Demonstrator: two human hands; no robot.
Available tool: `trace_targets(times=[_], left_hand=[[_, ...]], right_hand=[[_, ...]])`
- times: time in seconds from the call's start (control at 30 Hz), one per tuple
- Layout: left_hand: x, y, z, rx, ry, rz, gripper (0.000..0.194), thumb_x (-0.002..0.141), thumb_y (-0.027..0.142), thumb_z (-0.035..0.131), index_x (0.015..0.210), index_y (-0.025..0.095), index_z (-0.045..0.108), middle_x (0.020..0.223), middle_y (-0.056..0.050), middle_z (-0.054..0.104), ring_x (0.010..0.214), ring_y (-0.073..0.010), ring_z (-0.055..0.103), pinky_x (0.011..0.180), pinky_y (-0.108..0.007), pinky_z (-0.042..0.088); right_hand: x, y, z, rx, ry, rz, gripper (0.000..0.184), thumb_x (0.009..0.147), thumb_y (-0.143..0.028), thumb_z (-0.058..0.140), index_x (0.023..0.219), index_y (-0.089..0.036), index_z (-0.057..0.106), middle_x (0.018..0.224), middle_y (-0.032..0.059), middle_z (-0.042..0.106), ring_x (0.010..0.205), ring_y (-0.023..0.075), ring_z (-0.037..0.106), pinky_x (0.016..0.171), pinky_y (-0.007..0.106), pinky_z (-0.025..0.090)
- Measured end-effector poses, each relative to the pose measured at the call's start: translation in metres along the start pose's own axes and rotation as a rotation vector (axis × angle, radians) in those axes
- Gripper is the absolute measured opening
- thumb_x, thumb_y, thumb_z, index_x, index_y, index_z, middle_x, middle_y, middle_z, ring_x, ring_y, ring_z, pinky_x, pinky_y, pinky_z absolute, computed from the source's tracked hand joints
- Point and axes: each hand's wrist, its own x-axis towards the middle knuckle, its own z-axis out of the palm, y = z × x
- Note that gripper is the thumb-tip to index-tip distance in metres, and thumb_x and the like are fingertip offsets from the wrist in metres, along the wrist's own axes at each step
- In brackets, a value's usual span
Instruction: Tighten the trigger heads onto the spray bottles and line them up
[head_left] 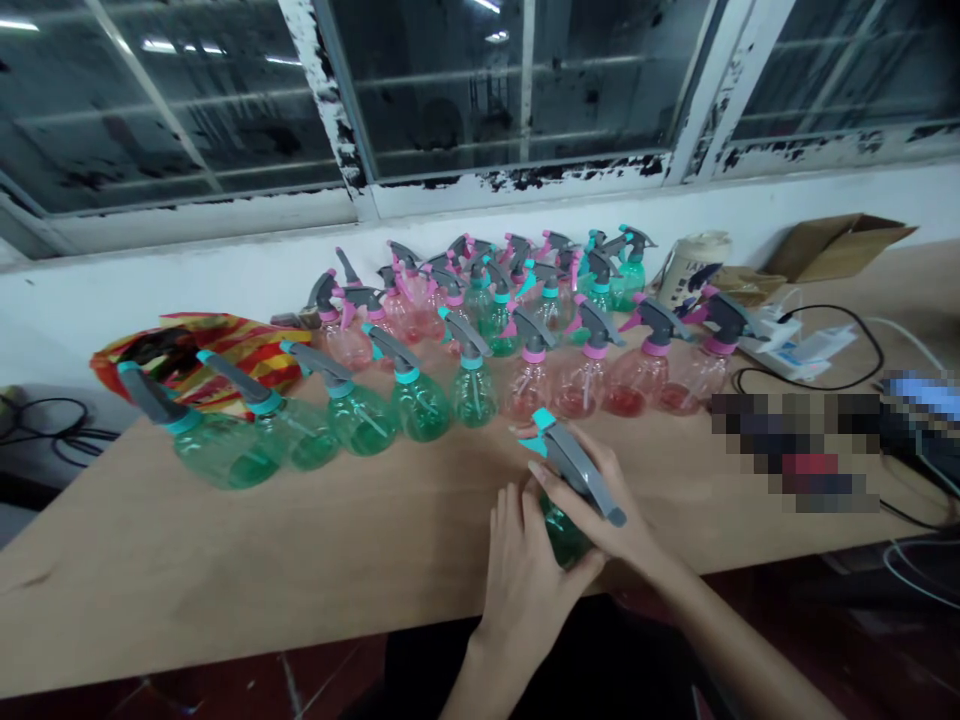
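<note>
A green spray bottle (pixel 564 535) with a grey trigger head and teal nozzle stands near the table's front edge. My right hand (pixel 600 500) is wrapped round its grey trigger head from the right. My left hand (pixel 525 570) cups the green body from the left, fingers pressed against it. Behind them, rows of several green spray bottles (pixel 360 415) and pink spray bottles (pixel 585 385) stand on the wooden table (pixel 300 560).
A red and yellow striped bag (pixel 225 345) lies at the back left. A white tub (pixel 694 265), a cardboard box (pixel 832 245), a white power strip (pixel 787 350) and black cables (pixel 847 380) sit at the right. A window frame runs along the back wall.
</note>
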Motion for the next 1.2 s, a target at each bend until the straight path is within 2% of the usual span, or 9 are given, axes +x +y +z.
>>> trace_targets(times=[0.13, 0.23, 0.3, 0.4, 0.47, 0.6, 0.8, 1.07, 1.2], left_hand=[[-0.001, 0.003, -0.011, -0.043, -0.049, 0.007, 0.086, 0.076, 0.051, 0.073, 0.144, 0.017, 0.032, 0.132, -0.019, 0.053, 0.122, -0.0385, 0.051, 0.098, -0.056, 0.044], [-0.006, -0.007, -0.025, -0.112, -0.099, 0.021, 0.092, 0.077, 0.05, 0.073, 0.149, 0.023, 0.023, 0.141, -0.018, 0.047, 0.13, -0.0361, 0.045, 0.102, -0.054, 0.044], [-0.011, -0.022, -0.035, -0.103, -0.081, -0.001, 0.085, 0.084, 0.047, 0.067, 0.151, 0.026, 0.017, 0.149, -0.016, 0.039, 0.137, -0.0329, 0.038, 0.106, -0.054, 0.04], [-0.018, -0.055, -0.046, -0.001, 0.002, -0.068, 0.064, 0.095, 0.041, 0.052, 0.15, 0.029, 0.02, 0.154, -0.013, 0.033, 0.142, -0.0296, 0.03, 0.111, -0.056, 0.032], [-0.021, -0.077, -0.051, 0.098, 0.05, -0.105, 0.06, 0.096, 0.041, 0.05, 0.149, 0.027, 0.024, 0.154, -0.013, 0.033, 0.143, -0.0307, 0.029, 0.111, -0.058, 0.03], [-0.026, -0.103, -0.051, 0.276, 0.11, -0.047, 0.06, 0.095, 0.045, 0.05, 0.147, 0.022, 0.03, 0.152, -0.017, 0.037, 0.142, -0.0318, 0.031, 0.111, -0.059, 0.029], [-0.028, -0.106, -0.047, 0.43, 0.112, 0.04, 0.06, 0.094, 0.046, 0.051, 0.143, 0.015, 0.038, 0.151, -0.021, 0.039, 0.141, -0.0337, 0.033, 0.108, -0.057, 0.035], [-0.026, -0.106, -0.047, 0.452, 0.12, 0.043, 0.057, 0.094, 0.045, 0.051, 0.14, 0.014, 0.043, 0.149, -0.021, 0.042, 0.139, -0.0344, 0.036, 0.107, -0.058, 0.036], [-0.026, -0.106, -0.046, 0.459, 0.119, 0.038, 0.056, 0.095, 0.045, 0.049, 0.141, 0.014, 0.042, 0.149, -0.021, 0.041, 0.139, -0.0342, 0.036, 0.107, -0.058, 0.037]], right_hand=[[-0.003, 0.0, 0.002, -0.029, 0.032, 0.016, 0.017, 0.083, -0.019, 0.057, 0.099, -0.023, 0.062, 0.084, 0.0005, 0.065, 0.074, 0.0174, 0.062, 0.072, 0.032, 0.052], [-0.003, -0.002, 0.002, -0.045, 0.041, 0.029, 0.019, 0.083, -0.021, 0.057, 0.101, -0.023, 0.063, 0.081, 0.0007, 0.066, 0.07, 0.0171, 0.062, 0.068, 0.031, 0.051], [-0.003, -0.003, 0.002, -0.061, 0.041, 0.031, 0.023, 0.082, -0.021, 0.057, 0.104, -0.023, 0.063, 0.083, 0.0009, 0.066, 0.068, 0.0166, 0.062, 0.066, 0.03, 0.051], [-0.001, -0.005, 0.003, -0.085, 0.04, 0.055, 0.021, 0.082, -0.02, 0.057, 0.101, -0.022, 0.063, 0.072, -0.0014, 0.062, 0.058, 0.0145, 0.058, 0.058, 0.028, 0.049], [0.001, -0.005, 0.005, -0.093, 0.041, 0.053, 0.019, 0.082, -0.021, 0.057, 0.099, -0.022, 0.063, 0.066, -0.0026, 0.058, 0.055, 0.0141, 0.056, 0.057, 0.028, 0.049], [0.004, -0.003, 0.007, -0.088, 0.031, 0.024, 0.016, 0.084, -0.024, 0.058, 0.099, -0.02, 0.064, 0.071, 0.0, 0.061, 0.061, 0.0167, 0.06, 0.061, 0.031, 0.051], [0.005, -0.004, 0.006, -0.126, 0.024, 0.052, 0.018, 0.087, -0.029, 0.059, 0.104, -0.027, 0.064, 0.094, 0.0035, 0.071, 0.084, 0.0226, 0.069, 0.077, 0.036, 0.056], [0.005, -0.003, 0.005, -0.059, -0.047, 0.067, 0.023, 0.089, -0.027, 0.058, 0.111, -0.024, 0.062, 0.101, 0.0059, 0.07, 0.099, 0.0243, 0.067, 0.084, 0.036, 0.054], [0.003, -0.003, 0.007, -0.057, -0.041, 0.142, 0.01, 0.089, -0.029, 0.058, 0.095, -0.024, 0.064, 0.08, 0.002, 0.067, 0.084, 0.0217, 0.068, 0.077, 0.033, 0.054]])
